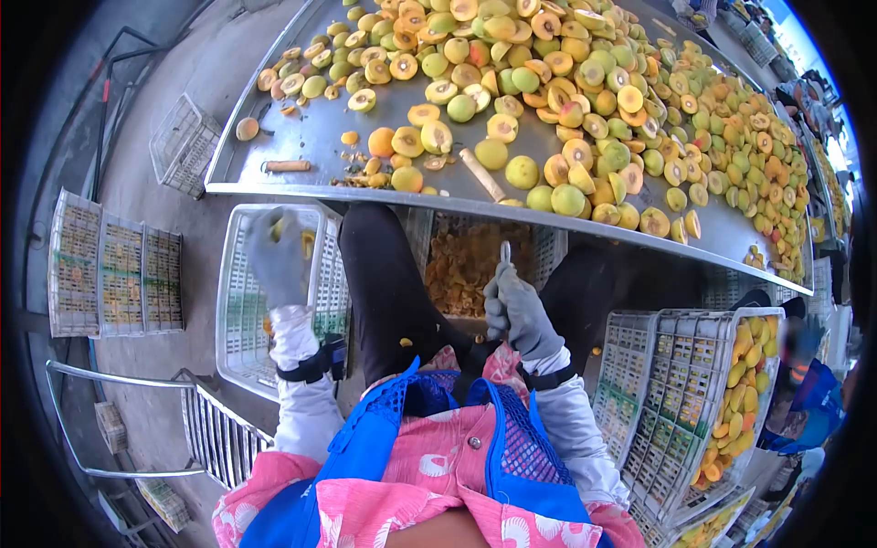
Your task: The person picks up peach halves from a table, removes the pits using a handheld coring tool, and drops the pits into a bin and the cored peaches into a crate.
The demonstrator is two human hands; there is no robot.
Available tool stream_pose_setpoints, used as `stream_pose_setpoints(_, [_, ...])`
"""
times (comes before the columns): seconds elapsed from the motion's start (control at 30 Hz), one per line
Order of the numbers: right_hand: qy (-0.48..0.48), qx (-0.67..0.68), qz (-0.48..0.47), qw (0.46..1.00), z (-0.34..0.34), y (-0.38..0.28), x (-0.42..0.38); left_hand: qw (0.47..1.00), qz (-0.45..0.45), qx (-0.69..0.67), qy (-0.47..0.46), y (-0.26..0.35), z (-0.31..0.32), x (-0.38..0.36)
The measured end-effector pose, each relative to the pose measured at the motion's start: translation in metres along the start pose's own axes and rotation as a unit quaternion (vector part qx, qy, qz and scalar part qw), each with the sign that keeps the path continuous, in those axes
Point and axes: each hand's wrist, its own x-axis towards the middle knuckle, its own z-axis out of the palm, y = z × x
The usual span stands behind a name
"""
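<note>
The right hand (523,313), in a gray glove, is curled around a small metal tool (505,250), its tip upright above the fist. The left hand (277,256), also gloved, is over a white crate (332,297); motion blur hides its fingers, so I cannot tell whether it grips anything. Ahead of both hands stands a metal desk (242,163), with a heap of cut and whole yellow-green fruit (594,114) ahead of the right hand and spreading beyond it to the right. A wooden handle (289,166) lies on the desk ahead of the left hand; a wooden stick (481,174) lies ahead of the right. Just left of the right hand, beneath the desk edge, are orange-brown scraps (461,265). To its right, crates (662,393) stand beside the person, fruit showing in one.
</note>
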Motion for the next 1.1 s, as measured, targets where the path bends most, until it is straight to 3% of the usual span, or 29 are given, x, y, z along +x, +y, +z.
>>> stream_pose_setpoints(0.03, [0.000,0.003,-0.002,1.000,0.000,0.000,0.002,0.980,0.042,0.144,0.128,0.002,-0.007,0.001])
stream_pose_setpoints(0.1, [0.017,-0.015,0.015,1.000,0.001,0.000,0.006,0.974,0.172,-0.017,0.149,0.028,0.004,0.010])
stream_pose_setpoints(0.17, [0.039,-0.027,0.018,0.999,0.004,-0.003,0.006,0.982,0.117,-0.149,0.006,0.079,0.050,0.006])
stream_pose_setpoints(0.2, [0.045,-0.029,-0.001,0.999,0.002,-0.003,0.004,0.958,0.100,-0.250,-0.103,0.070,0.096,0.010])
stream_pose_setpoints(0.23, [0.050,-0.029,-0.020,0.998,-0.001,-0.003,0.001,0.930,0.054,-0.283,-0.229,0.110,0.117,0.011])
stream_pose_setpoints(0.27, [0.045,-0.015,-0.039,0.998,-0.004,-0.004,-0.002,0.917,0.090,-0.282,-0.265,0.130,0.148,0.011])
stream_pose_setpoints(0.3, [0.045,-0.014,-0.040,0.998,-0.009,-0.005,-0.004,0.913,0.219,-0.258,-0.230,0.146,0.186,0.015])
stream_pose_setpoints(0.33, [0.074,-0.005,-0.025,0.997,-0.014,-0.005,-0.006,0.913,0.263,-0.194,-0.245,0.165,0.208,0.025])
stream_pose_setpoints(0.37, [0.102,0.004,-0.009,0.995,-0.018,-0.005,-0.008,0.923,0.298,-0.046,-0.240,0.188,0.222,0.029])
stream_pose_setpoints(0.43, [0.105,0.027,-0.024,0.994,-0.029,-0.004,-0.010,0.862,0.459,0.085,-0.198,0.182,0.287,0.045])
stream_pose_setpoints(0.47, [0.091,0.035,-0.054,0.994,-0.037,0.000,-0.009,0.861,0.460,0.084,-0.200,0.191,0.291,0.049])
stream_pose_setpoints(0.53, [0.080,0.057,-0.109,0.989,-0.041,0.002,-0.003,0.837,0.371,0.172,-0.364,0.202,0.295,0.054])
stream_pose_setpoints(0.57, [0.081,0.059,-0.107,0.989,-0.039,-0.001,0.001,0.835,0.371,0.174,-0.367,0.201,0.291,0.055])
stream_pose_setpoints(0.63, [0.080,0.066,-0.115,0.988,-0.031,-0.014,0.012,0.896,0.263,0.085,-0.346,0.196,0.276,0.054])
stream_pose_setpoints(0.67, [0.094,-0.005,-0.108,0.990,-0.017,-0.036,0.001,0.927,0.145,0.054,-0.341,0.203,0.261,0.052])
stream_pose_setpoints(0.7, [0.093,-0.002,-0.105,0.990,-0.008,-0.050,0.001,0.926,0.145,0.058,-0.343,0.198,0.256,0.047])
stream_pose_setpoints(0.73, [0.068,-0.024,-0.138,0.988,0.001,-0.060,0.003,0.910,0.014,-0.175,-0.376,0.189,0.251,0.042])
stream_pose_setpoints(0.77, [0.044,-0.048,-0.167,0.984,0.009,-0.066,0.003,0.827,-0.124,-0.396,-0.378,0.184,0.236,0.032])
stream_pose_setpoints(0.8, [0.042,-0.049,-0.161,0.985,0.019,-0.073,0.003,0.725,-0.184,-0.518,-0.415,0.182,0.220,0.021])
stream_pose_setpoints(0.83, [0.042,-0.080,-0.176,0.980,0.028,-0.081,0.003,0.725,-0.187,-0.518,-0.413,0.185,0.198,0.011])
stream_pose_setpoints(0.87, [0.043,-0.110,-0.194,0.974,0.036,-0.084,0.002,0.800,0.073,-0.447,-0.392,0.188,0.177,0.002])
stream_pose_setpoints(0.9, [0.043,-0.112,-0.194,0.974,0.041,-0.084,0.001,0.813,0.329,-0.341,-0.339,0.189,0.160,-0.005])
stream_pose_setpoints(0.93, [0.068,-0.103,-0.213,0.969,0.047,-0.083,0.000,0.814,0.329,-0.341,-0.337,0.192,0.147,-0.011])
stream_pose_setpoints(1.0, [0.094,-0.110,-0.254,0.956,0.051,-0.076,-0.003,0.778,0.165,-0.457,-0.399,0.197,0.132,-0.023])
stream_pose_setpoints(1.1, [0.098,-0.109,-0.276,0.950,0.061,-0.067,-0.015,0.794,0.214,-0.461,-0.333,0.190,0.128,-0.034])
